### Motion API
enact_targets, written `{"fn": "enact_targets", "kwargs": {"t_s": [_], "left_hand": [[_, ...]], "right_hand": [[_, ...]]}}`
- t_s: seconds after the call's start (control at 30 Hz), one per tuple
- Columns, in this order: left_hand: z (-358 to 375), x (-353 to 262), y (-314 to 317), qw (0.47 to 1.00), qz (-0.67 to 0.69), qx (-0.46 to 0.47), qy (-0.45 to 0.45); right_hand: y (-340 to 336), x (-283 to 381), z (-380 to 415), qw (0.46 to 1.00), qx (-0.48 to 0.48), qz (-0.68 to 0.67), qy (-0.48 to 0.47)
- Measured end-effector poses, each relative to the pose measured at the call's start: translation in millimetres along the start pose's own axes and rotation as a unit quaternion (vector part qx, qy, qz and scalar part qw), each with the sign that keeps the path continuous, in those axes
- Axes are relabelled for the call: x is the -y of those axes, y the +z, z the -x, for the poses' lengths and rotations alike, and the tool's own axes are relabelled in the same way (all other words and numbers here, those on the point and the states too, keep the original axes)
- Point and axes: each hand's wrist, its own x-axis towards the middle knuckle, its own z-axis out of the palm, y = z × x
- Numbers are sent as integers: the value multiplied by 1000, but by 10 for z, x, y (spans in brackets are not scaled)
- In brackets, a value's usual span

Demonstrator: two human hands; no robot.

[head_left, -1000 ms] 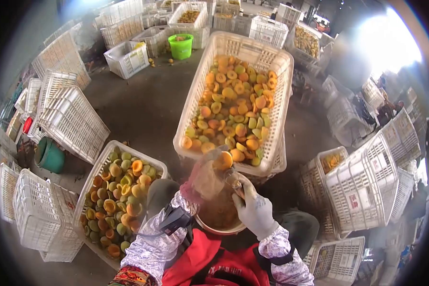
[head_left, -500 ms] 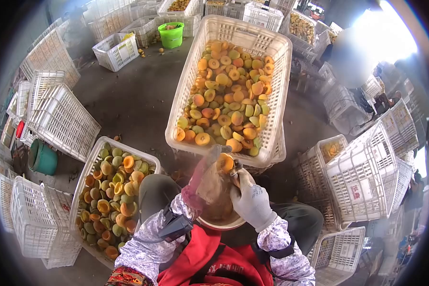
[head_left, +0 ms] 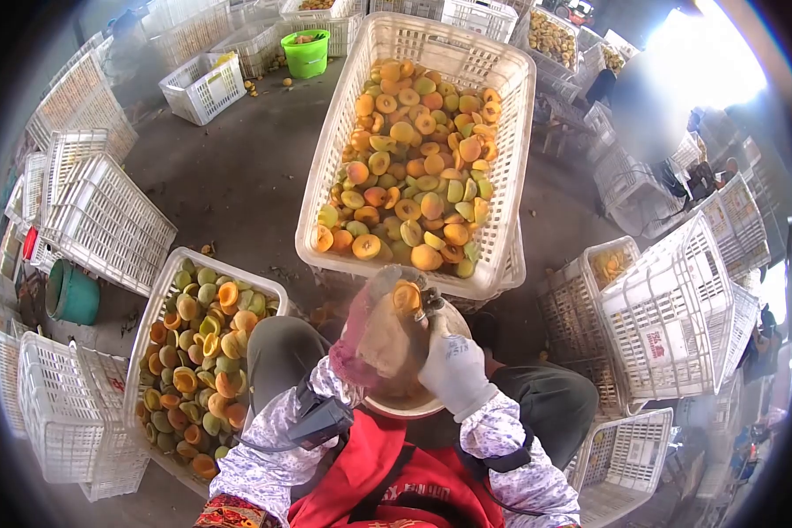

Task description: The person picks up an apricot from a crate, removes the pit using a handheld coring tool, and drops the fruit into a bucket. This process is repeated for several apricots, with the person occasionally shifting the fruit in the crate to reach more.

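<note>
Left hand [head_left: 380,339] pinches one fruit half [head_left: 406,297], right hand [head_left: 453,370] clamps the tool [head_left: 431,304]; front crate [head_left: 414,141] nearly full, left crate [head_left: 198,352] remains

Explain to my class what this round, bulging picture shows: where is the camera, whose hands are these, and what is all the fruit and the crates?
The camera sits on a person's head and looks forward and down, so you see that person's own arms from above; the wide lens bends the edges into a circle. No machine is at work, only two gloved hands. The left hand holds a halved orange fruit, cut side up. The right hand, in a white glove, presses a small tool against that fruit; the tool is too small to make out. Beneath the hands, on the lap, is a round bowl. In front stands a big white crate of halved fruit, orange and greenish. At the person's left is a second crate, also holding fruit halves. Many more white crates and a green bucket stand on the grey floor.
</note>
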Motion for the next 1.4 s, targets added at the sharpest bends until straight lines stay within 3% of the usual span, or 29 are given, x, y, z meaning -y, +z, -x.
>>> {"fn": "enact_targets", "kwargs": {"t_s": [0.03,0.07,0.1,0.23,0.33,0.4,0.47,0.53,0.63,0.77,0.83,0.97,1.03,1.17,1.23,1.27,1.33,1.37,1.4], "left_hand": [[-20,74,-100,971,175,-33,-161],[-58,75,-141,885,340,-65,-311],[-101,6,-48,882,308,-114,-339],[-41,223,-218,890,332,-68,-304],[-60,23,-86,892,320,-116,-297],[-54,-22,-90,926,264,-28,-268],[-77,-41,-35,923,273,-52,-268],[-103,-20,-40,918,282,-79,-267],[-97,23,-71,897,328,-43,-292],[-80,-47,-21,915,283,-11,-287],[-84,-206,33,907,294,19,-301],[-80,105,-110,908,273,12,-319],[-53,137,-106,935,210,27,-285],[-71,346,-129,916,259,-22,-306],[-83,287,-82,935,192,-21,-297],[-66,500,-162,935,192,-20,-298],[47,1085,-412,966,45,-95,-236],[85,895,-333,965,44,-98,-238],[91,520,-141,967,135,-44,-212]], "right_hand": [[2,50,-2,993,86,10,77],[-7,76,0,993,87,11,78],[-18,100,3,990,105,-26,92],[-9,97,6,980,147,-83,107],[63,22,29,979,129,-137,75],[-3,38,33,976,138,-151,69],[-62,23,47,974,146,-162,63],[-98,-25,70,967,77,-243,-24],[-89,-130,54,960,113,-256,-28],[-196,-111,45,930,160,-331,12],[-238,-83,22,883,247,-392,80],[-212,-147,27,896,239,-372,52],[-345,-118,14,825,310,-458,114],[-239,-162,59,877,258,-401,59],[-52,-216,105,955,138,-263,13],[-108,-206,89,955,137,-264,13],[-266,-162,45,841,305,-421,148],[-281,-160,39,839,309,-422,148],[-303,-168,34,844,307,-414,149]]}}
